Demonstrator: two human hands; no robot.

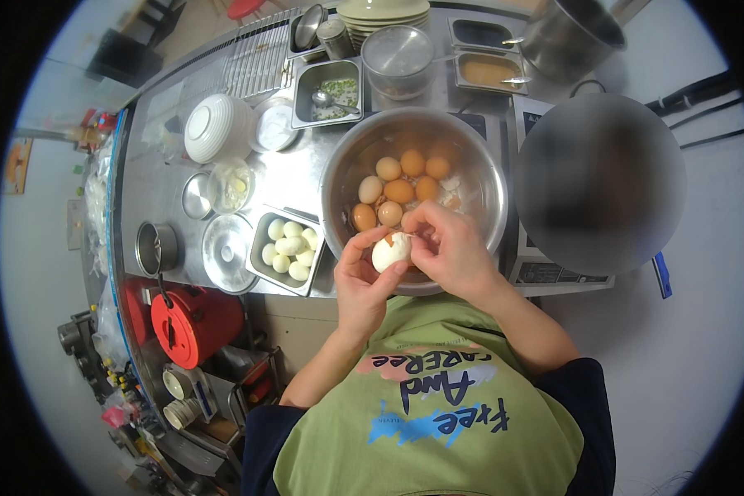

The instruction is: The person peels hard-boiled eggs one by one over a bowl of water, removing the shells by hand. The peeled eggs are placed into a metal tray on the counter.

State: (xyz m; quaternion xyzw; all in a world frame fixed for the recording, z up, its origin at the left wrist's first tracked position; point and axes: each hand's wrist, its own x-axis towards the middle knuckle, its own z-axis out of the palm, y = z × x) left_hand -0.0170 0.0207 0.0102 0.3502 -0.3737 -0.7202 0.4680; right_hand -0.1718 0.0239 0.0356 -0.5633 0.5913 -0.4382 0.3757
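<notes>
My left hand (364, 268) holds a mostly peeled boiled egg (389, 253) between thumb and fingers, over the near rim of a large stainless steel bowl (495, 248). A brown patch of shell is still on the egg's top. With bent fingers, my right hand (449, 248) pinches a shred of eggshell (411, 235) at the egg's right side. Several unpeeled brown eggs (398, 191) lie in water in the bowl, with broken shell pieces (451, 186) beside them. Left of the bowl, a rectangular steel pan (312, 282) contains several peeled white eggs (290, 245).
Behind the bowl are a steel pan of chopped green herbs (341, 93) with a spoon, and a clear lidded pot (398, 59). White bowls (214, 127) and a round metal lid (229, 253) are to the left. A red bucket (195, 322) stands below the counter's left end.
</notes>
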